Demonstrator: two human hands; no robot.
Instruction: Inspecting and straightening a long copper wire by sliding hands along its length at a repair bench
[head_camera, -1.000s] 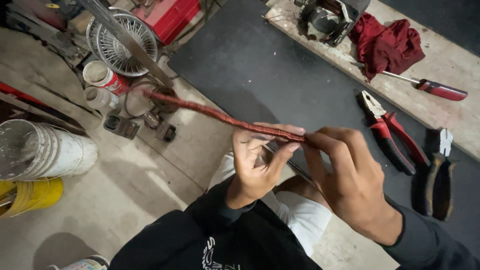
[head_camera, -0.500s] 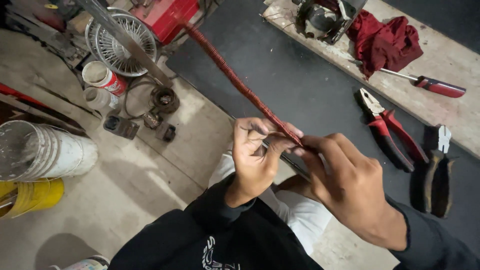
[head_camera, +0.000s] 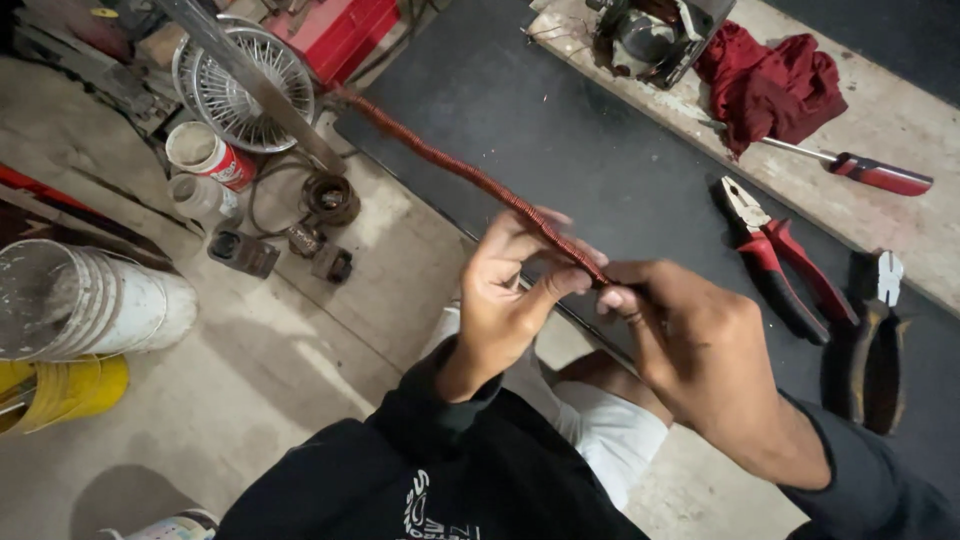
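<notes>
Over the dark mat (head_camera: 560, 130), above my knees, I held the long coppery wire bundle (head_camera: 470, 178). My left hand (head_camera: 510, 290) pinched its near end between thumb and fingertips; my right hand (head_camera: 700, 350) was closed around the same end just beside it. The far end reached toward the wire fan guard (head_camera: 245, 85). It looked light, bendable yet springy, its ribbed winding giving grip; best taken near the end. Red pliers (head_camera: 780, 260) lay well apart.

Small round can (head_camera: 205, 152) with red label, open top, on floor beside wire fan guard (head_camera: 243, 83)
</notes>
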